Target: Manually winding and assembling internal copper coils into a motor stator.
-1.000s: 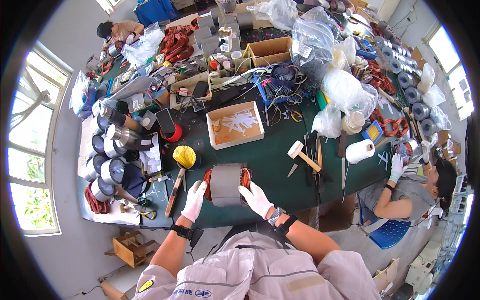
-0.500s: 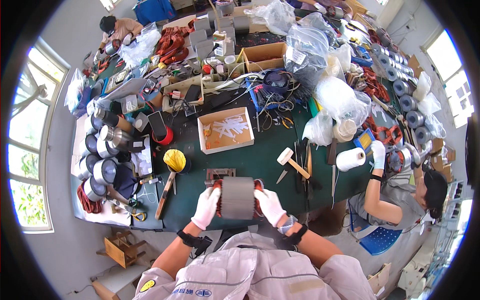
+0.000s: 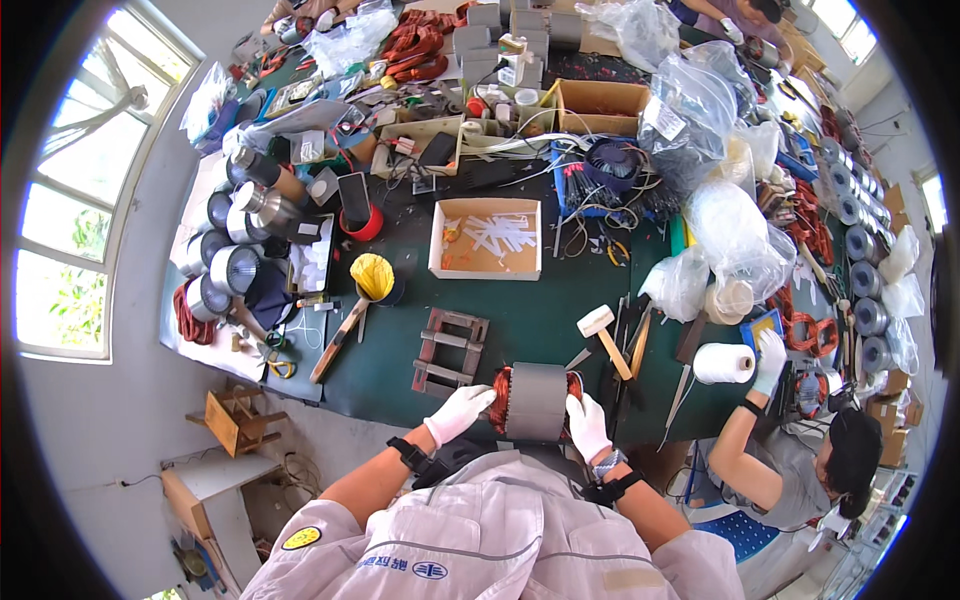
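A motor stator (image 3: 537,402), a grey laminated drum with red-brown copper windings at both ends, is at the table's front edge. My left hand (image 3: 462,414), in a white glove, is closed on the windings at its left end. The white-gloved right hand (image 3: 588,425) grips the right end. Whether the stator rests on the table or is held just off it, I cannot tell. Just left of it lies a ladder-like cradle frame (image 3: 450,350) of dark bars. A mallet (image 3: 606,340) with a white head and wooden handle lies to the right, beside several long thin tools.
A shallow box (image 3: 486,240) of white paper strips sits mid-table. Left of it are a yellow-topped cup (image 3: 374,277) and a wooden-handled tool (image 3: 340,340). A white thread spool (image 3: 724,363) stands right, near a co-worker's gloved hand (image 3: 769,362). Wire spools (image 3: 236,268) crowd the left.
The stator, held in both hands, has shifted right and nearer the table's edge, uncovering the cradle frame. The whole view has also turned. At right, the co-worker's hand has moved closer to the thread spool.
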{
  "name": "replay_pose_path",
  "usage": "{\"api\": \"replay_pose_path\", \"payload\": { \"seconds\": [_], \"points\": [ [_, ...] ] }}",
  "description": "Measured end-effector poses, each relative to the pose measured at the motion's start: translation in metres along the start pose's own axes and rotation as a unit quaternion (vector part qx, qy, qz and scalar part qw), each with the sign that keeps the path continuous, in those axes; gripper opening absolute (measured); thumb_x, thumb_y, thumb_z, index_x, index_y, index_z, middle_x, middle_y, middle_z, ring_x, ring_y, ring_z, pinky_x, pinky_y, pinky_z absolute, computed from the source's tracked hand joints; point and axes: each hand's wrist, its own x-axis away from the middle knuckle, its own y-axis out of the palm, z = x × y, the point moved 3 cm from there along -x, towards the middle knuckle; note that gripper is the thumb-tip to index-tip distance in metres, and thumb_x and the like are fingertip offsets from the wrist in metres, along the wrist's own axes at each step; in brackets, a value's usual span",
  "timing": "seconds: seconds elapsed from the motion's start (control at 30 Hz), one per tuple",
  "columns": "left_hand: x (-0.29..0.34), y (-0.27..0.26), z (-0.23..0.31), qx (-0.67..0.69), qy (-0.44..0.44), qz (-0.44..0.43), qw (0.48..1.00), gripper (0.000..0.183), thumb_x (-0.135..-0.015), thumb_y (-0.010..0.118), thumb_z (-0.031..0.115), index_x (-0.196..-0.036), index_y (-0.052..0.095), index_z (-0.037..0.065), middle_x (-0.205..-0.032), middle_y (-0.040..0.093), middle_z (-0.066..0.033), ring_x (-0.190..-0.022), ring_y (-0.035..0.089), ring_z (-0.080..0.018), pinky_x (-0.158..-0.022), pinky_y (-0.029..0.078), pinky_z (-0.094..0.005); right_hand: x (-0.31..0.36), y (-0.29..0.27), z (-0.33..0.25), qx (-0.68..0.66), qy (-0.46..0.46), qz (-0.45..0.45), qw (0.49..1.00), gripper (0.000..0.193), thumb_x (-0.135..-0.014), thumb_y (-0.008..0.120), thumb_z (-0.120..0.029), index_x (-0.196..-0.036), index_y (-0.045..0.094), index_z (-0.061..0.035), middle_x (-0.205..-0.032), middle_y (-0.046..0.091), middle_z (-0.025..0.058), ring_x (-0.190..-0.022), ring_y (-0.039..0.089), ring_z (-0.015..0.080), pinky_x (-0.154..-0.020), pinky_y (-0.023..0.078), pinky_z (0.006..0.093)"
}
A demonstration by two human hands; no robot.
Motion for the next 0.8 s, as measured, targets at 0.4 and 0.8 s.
{"api": "replay_pose_path", "payload": {
  "seconds": [0.4,0.8],
  "points": [
    [-0.081,0.002,0.007,-0.327,0.017,-0.132,0.936,0.038,-0.102,0.054,0.024,-0.118,0.066,-0.009,-0.109,0.071,-0.0288,-0.096,0.069,-0.0449,-0.084,0.055,-0.0481,0.082,-0.015,0.006,0.004,0.038,-0.137,0.990,0.029,-0.102,0.061,-0.023,-0.117,0.060,0.0024,-0.097,0.069,0.0296,-0.095,0.066,0.0513,-0.081,0.053,0.0514],
    [-0.169,0.160,0.108,-0.296,0.151,-0.349,0.876,0.028,-0.100,0.061,0.026,-0.110,0.078,0.006,-0.093,0.078,-0.0099,-0.077,0.073,-0.0219,-0.075,0.059,-0.0365,0.095,-0.005,0.007,0.009,0.022,-0.067,0.998,0.036,-0.098,0.069,-0.024,-0.122,0.061,0.0011,-0.098,0.070,0.0277,-0.093,0.068,0.0471,-0.079,0.054,0.0515]
  ]
}}
